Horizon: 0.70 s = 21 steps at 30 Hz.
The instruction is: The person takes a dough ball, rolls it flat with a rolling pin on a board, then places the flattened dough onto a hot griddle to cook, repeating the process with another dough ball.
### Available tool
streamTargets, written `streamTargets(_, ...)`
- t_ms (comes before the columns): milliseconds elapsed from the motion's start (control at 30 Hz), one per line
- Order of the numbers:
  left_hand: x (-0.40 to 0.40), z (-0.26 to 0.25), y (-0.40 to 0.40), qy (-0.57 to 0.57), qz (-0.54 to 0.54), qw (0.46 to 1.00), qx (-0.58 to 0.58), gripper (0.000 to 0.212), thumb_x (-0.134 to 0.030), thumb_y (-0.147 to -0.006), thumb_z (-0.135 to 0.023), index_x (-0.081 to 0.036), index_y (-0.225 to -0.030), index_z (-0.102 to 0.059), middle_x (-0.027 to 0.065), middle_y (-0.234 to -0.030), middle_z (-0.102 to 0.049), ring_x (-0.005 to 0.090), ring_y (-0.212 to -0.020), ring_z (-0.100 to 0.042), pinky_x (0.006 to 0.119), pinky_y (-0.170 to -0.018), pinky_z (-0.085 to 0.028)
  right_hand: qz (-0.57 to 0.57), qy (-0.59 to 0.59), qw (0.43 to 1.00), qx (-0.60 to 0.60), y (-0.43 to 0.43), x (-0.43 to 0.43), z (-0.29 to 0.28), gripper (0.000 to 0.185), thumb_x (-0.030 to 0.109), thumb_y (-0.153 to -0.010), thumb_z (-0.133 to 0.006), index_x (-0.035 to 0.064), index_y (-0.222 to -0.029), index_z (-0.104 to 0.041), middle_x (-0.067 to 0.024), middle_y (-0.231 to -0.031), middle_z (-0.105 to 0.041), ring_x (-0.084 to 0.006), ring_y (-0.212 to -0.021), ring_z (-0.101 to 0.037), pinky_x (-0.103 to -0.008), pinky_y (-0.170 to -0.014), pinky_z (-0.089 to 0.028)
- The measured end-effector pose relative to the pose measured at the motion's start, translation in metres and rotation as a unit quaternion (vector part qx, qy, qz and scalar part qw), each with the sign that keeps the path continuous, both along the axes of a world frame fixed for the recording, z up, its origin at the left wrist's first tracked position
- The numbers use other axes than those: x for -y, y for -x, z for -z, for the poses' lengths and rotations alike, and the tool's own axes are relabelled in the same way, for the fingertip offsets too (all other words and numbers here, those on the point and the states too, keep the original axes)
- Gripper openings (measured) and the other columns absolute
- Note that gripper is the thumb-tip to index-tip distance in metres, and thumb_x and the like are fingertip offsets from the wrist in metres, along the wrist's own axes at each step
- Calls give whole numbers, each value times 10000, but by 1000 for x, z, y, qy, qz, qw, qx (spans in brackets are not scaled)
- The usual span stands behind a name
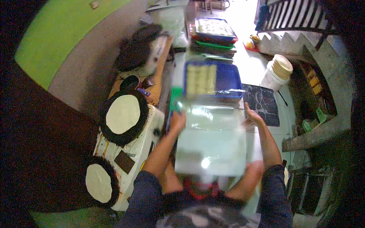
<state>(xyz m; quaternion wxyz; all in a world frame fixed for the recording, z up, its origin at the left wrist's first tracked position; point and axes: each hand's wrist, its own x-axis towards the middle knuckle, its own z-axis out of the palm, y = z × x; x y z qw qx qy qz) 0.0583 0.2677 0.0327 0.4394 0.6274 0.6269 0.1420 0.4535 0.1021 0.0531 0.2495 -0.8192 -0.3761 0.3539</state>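
Note:
A glossy, pale rectangular sheet or board (pixel 211 145) lies in front of me, between my legs; motion blur hides what it is made of. My left hand (pixel 178 121) is at its upper left edge, fingers curled; whether they grip it is too blurred to tell. Beside the upper right edge is my right hand (pixel 253 116), fingers apart and nothing visible in them. Just beyond both hands sits a blue plastic tray (pixel 229 78), with pale yellow rolls (pixel 201 78) lined up in its left part.
At left, a stove (pixel 139 136) carries two dark pans with flat pale rounds, an upper pancake (pixel 123 114) and a lower pancake (pixel 98 183). Stacked trays (pixel 214 34) stand farther back. At right are a dark marbled tile (pixel 261 104) and a white bucket (pixel 272 77).

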Motion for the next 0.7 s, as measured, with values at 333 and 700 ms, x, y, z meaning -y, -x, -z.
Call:
streamTargets(333,23,-12,44,-346,63,900,-258,844,-319,-781,-628,-6,-1408,-159,278,-1254,-467,403,-1199,-425,548,-1027,-268,-96,-244,950,171,153,-142,-112,455,244,-784,-628,-3,-1156,-543,-229,-1003,-629,-317,-902,-614,-399,-796,-476)
streamTargets(700,8,-14,11,-313,275,902,-116,424,-216,-819,-576,-20,-1187,-502,195,-1082,-584,361,-999,-552,541,-895,-371,-241,12,966,-92,141,-215,-9,427,275,-744,-691,32,-1084,-600,-119,-990,-650,-242,-874,-611,-384,-816,-485)
